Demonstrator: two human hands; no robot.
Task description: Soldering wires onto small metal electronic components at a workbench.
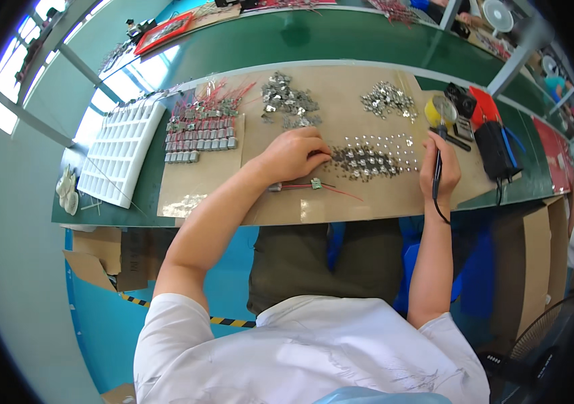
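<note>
My left hand (294,156) is closed in a pinch at the left edge of a cluster of small dark and silvery parts (368,161). Whatever its fingertips hold is too small to make out. My right hand (440,170) grips a black soldering iron (438,176), whose cord hangs down past the wrist. The iron points away from me, toward a yellow ring-shaped roll (433,112). Below my left hand lies a small motor (275,188) with red and black wires and a little green circuit board (316,183).
Rows of small motors with red wires (201,138) stand on the left of the brown board (267,210). Heaps of metal pieces (287,99) and silvery bits (388,101) lie farther back. A white compartment tray (122,153) sits at left, a black-and-blue device (497,151) at right.
</note>
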